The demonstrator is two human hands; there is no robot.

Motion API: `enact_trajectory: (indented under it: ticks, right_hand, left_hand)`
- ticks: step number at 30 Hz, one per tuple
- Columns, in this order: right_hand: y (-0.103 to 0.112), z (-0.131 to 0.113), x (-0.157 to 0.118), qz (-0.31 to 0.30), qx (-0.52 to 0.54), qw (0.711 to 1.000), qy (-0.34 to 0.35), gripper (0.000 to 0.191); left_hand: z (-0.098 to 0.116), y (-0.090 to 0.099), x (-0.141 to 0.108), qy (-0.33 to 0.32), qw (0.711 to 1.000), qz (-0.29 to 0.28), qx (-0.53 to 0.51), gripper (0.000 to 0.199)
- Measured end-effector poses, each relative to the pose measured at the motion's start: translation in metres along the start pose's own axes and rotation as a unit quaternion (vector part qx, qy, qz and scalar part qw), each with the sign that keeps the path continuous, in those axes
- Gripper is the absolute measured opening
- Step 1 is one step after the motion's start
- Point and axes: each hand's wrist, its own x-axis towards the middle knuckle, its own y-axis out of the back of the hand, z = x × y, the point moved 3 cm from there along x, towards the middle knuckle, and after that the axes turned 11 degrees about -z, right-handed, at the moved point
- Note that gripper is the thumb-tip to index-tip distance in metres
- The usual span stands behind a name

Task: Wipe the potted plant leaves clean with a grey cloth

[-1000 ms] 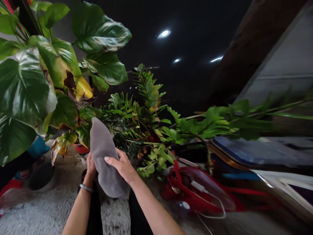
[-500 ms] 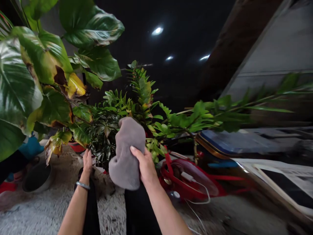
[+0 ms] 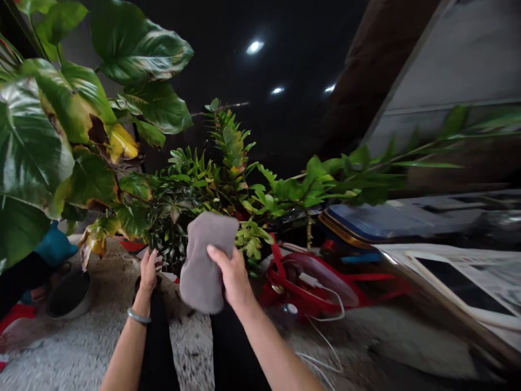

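A folded grey cloth [image 3: 203, 266] is held up in my right hand [image 3: 236, 277], thumb on its near face and the other fingers hidden behind it. My left hand [image 3: 148, 269], with a bracelet [image 3: 139, 316] on the wrist, is held upright beside my leg, fingers stretched out and holding nothing. Just beyond both hands stands a dark-leaved plant [image 3: 169, 222]. A taller green plant [image 3: 230, 146] rises behind the cloth.
Large broad leaves [image 3: 36, 141], some yellowed, hang at the left above a grey pot [image 3: 71, 296]. To the right lie a red bag [image 3: 277, 271] with a white cable [image 3: 340, 304], and a table with a white-framed tablet-like object [image 3: 464, 285]. A long leafy branch [image 3: 391, 174] juts rightward.
My right hand has moved slightly left and down with the grey cloth, whose top edge sits lower. The surroundings have shifted a little left in view. My left hand stays stretched out.
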Motion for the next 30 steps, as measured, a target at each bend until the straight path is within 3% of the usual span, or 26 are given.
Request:
enact_trajectory:
  ticks: [2, 5, 8, 10, 13, 16, 18, 21, 24, 26, 28, 30]
  right_hand:
    - [-0.002, -0.008, 0.023, 0.036, 0.021, 0.998, 0.036, 0.044]
    - [-0.01, 0.021, 0.03, 0.019, 0.105, 0.991, -0.086, 0.031]
    - [-0.017, 0.064, -0.006, -0.026, 0.136, 0.967, -0.215, 0.024]
    - [-0.017, 0.076, -0.037, -0.061, 0.124, 0.961, -0.238, 0.025]
    - [-0.012, 0.053, -0.055, -0.097, 0.075, 0.976, -0.178, 0.031]
    - [-0.006, 0.005, -0.03, -0.059, 0.031, 0.997, -0.049, 0.039]
    - [-0.006, -0.015, -0.004, -0.019, 0.034, 0.999, 0.01, 0.04]
    - [-0.012, 0.003, 0.017, -0.01, 0.079, 0.996, -0.048, 0.032]
    - [-0.015, 0.058, -0.004, -0.046, 0.103, 0.976, -0.187, 0.025]
    - [-0.008, 0.088, -0.031, -0.058, 0.102, 0.959, -0.257, 0.024]
    - [0.004, 0.1, -0.054, -0.057, 0.095, 0.953, -0.282, 0.023]
    - [0.013, 0.089, -0.064, -0.059, 0.085, 0.957, -0.271, 0.025]
  left_hand:
    - [0.001, 0.002, -0.012, 0.017, 1.0, -0.006, -0.002, 0.063]
    - [0.004, 0.005, -0.026, 0.029, 0.999, -0.006, -0.012, 0.068]
    - [0.005, 0.005, -0.031, 0.037, 0.998, -0.039, -0.019, 0.065]
    - [0.005, 0.005, -0.031, 0.047, 0.996, -0.068, -0.013, 0.058]
    - [0.004, 0.002, -0.03, 0.067, 0.992, -0.108, 0.002, 0.05]
    - [0.005, -0.005, -0.032, 0.073, 0.989, -0.124, 0.015, 0.047]
    - [0.007, -0.011, -0.034, 0.071, 0.989, -0.13, 0.017, 0.049]
    - [0.008, -0.019, -0.037, 0.063, 0.988, -0.141, 0.018, 0.054]
    - [0.007, -0.021, -0.038, 0.059, 0.992, -0.112, 0.019, 0.05]
    - [0.014, -0.018, -0.042, 0.048, 0.998, -0.049, 0.009, 0.045]
    - [0.03, -0.015, -0.052, 0.029, 0.999, 0.027, -0.02, 0.041]
    - [0.055, -0.016, -0.068, 0.007, 0.997, 0.043, -0.056, 0.039]
